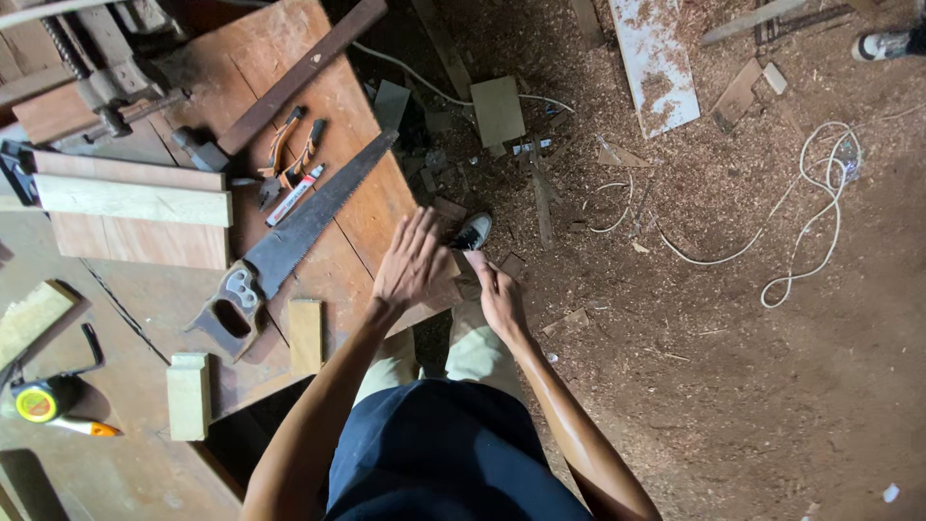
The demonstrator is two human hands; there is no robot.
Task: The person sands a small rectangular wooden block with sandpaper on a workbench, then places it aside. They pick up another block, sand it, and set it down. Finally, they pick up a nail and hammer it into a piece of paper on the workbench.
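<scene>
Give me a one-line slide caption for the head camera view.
Both bare hands, left hand and right hand, meet empty beside a steel handsaw on the wooden workbench.

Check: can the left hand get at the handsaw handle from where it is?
Probably yes. The left hand is open and empty above the bench edge; the handsaw lies flat with nothing on its handle, and only bare plywood bench lies between them.

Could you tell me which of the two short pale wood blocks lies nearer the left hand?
The block right of the saw handle; the other lies farther from the left hand.

Empty hands (453, 275) beside handsaw (289, 236)
</scene>
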